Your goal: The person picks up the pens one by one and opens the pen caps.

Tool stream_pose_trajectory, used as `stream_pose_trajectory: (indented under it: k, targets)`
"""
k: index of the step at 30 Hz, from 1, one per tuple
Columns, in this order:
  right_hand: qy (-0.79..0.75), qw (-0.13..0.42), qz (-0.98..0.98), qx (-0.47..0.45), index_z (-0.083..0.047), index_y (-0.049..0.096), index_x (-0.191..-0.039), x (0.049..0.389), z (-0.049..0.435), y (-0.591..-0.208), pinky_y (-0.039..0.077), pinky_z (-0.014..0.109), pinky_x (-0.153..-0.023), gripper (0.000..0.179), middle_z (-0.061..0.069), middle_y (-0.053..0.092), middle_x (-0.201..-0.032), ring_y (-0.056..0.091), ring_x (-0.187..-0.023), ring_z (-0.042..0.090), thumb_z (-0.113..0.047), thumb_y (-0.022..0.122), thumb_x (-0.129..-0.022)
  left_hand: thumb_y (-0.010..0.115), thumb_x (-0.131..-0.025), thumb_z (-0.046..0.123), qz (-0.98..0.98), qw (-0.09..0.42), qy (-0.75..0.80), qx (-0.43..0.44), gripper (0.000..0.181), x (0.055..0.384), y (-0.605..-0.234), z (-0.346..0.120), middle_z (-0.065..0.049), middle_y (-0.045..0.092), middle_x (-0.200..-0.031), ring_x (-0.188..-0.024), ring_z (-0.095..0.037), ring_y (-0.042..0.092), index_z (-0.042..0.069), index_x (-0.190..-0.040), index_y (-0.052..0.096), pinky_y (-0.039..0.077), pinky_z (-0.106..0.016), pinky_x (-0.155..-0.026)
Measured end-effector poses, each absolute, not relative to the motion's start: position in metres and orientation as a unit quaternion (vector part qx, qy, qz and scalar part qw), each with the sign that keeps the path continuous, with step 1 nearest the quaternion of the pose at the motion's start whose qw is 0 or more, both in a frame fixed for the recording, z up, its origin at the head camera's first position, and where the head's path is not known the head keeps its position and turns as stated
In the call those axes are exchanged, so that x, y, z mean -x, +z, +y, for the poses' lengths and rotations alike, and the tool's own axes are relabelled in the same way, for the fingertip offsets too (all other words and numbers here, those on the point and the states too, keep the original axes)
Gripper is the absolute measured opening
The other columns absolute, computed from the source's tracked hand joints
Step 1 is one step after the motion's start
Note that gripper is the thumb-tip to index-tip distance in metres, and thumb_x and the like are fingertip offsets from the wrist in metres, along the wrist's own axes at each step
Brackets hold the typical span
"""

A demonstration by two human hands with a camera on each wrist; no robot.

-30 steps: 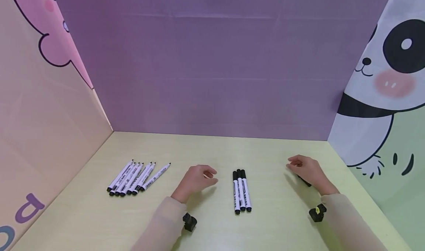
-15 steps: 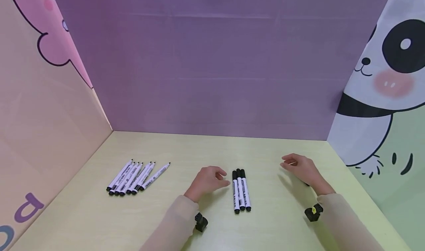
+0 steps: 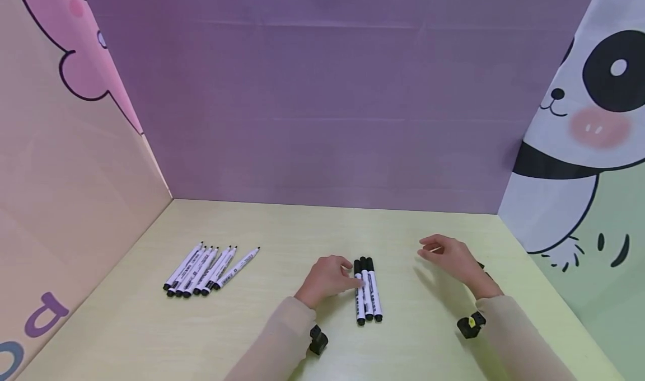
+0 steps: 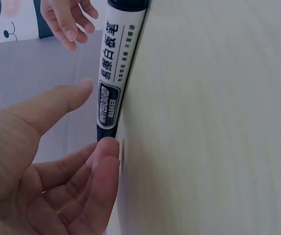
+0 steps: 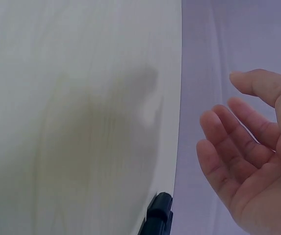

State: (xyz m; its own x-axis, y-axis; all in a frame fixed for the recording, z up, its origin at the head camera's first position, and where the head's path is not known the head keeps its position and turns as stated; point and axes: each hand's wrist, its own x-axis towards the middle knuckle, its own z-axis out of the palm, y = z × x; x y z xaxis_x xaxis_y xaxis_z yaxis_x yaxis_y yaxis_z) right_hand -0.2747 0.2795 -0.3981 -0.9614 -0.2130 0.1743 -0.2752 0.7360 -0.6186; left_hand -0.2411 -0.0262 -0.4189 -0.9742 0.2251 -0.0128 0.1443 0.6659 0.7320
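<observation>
Three whiteboard markers [image 3: 367,291] with black caps lie side by side on the table. My left hand [image 3: 328,277] has come to their left edge, its thumb overlapping the leftmost marker in the head view. In the left wrist view that marker [image 4: 114,73] passes close to my loosely bent left fingers [image 4: 103,186], and the thumb stands apart from it. My right hand [image 3: 450,259] hovers over the right side with relaxed fingers, holding nothing. Black capped ends [image 5: 159,210] show below it in the right wrist view; the rest of them is out of frame.
Several thin white pens [image 3: 199,272] with black ends lie in a row at the left, one [image 3: 237,269] slightly apart. A dark object [image 3: 481,266] is mostly hidden behind my right wrist. A purple wall [image 3: 332,118] closes the table's [image 3: 252,336] back edge, with printed side walls.
My left hand has moved right to the three whiteboard markers. The right hand has shifted a little left, holding nothing. The markers and pens have stayed in place.
</observation>
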Motion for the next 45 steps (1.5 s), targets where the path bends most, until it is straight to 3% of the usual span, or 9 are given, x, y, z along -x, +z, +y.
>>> stream_pose_trajectory:
  k: [15,24,33,45]
  targets:
    - [0.34,0.037,-0.928,-0.147,0.0,0.066,-0.123,0.273,0.273,-0.396,0.053,0.038,-0.078,0.035,0.01,0.07,-0.107,0.067,-0.094,0.027,-0.023,0.069,-0.096,0.08,-0.08,0.022,0.926,0.072,0.368,-0.053,0.052,0.24,-0.415,-0.026,-0.006,0.066,-0.091,-0.051,-0.016,0.057,0.0,-0.124,0.065,0.045,-0.031,-0.058]
    - [0.351,0.028,-0.922,-0.162,-0.001,0.065,-0.124,0.271,0.269,-0.395,0.053,0.039,-0.078,0.035,0.009,0.07,-0.108,0.068,-0.095,0.026,-0.024,0.067,-0.098,0.08,-0.082,0.015,0.921,0.064,0.383,-0.039,0.037,0.239,-0.417,-0.031,-0.008,0.067,-0.098,-0.056,-0.016,0.058,0.003,-0.115,0.071,0.049,-0.028,-0.053]
    - [0.365,0.02,-0.915,-0.173,-0.004,0.067,-0.125,0.27,0.259,-0.394,0.053,0.038,-0.082,0.038,0.006,0.071,-0.111,0.067,-0.099,0.023,-0.031,0.066,-0.098,0.076,-0.085,0.02,0.905,0.029,0.411,-0.105,0.033,0.245,-0.415,-0.044,0.001,0.064,-0.081,-0.064,-0.014,0.057,0.005,-0.115,0.072,0.047,-0.029,-0.06]
    - [0.418,-0.016,-0.89,-0.18,-0.002,0.067,-0.125,0.272,0.242,-0.398,0.05,0.04,-0.089,0.041,0.005,0.071,-0.113,0.065,-0.104,0.021,-0.031,0.069,-0.096,0.07,-0.088,0.019,0.887,0.008,0.432,-0.162,0.028,0.245,-0.408,-0.046,0.004,0.061,-0.085,-0.069,-0.014,0.053,0.011,-0.115,0.073,0.043,-0.028,-0.059]
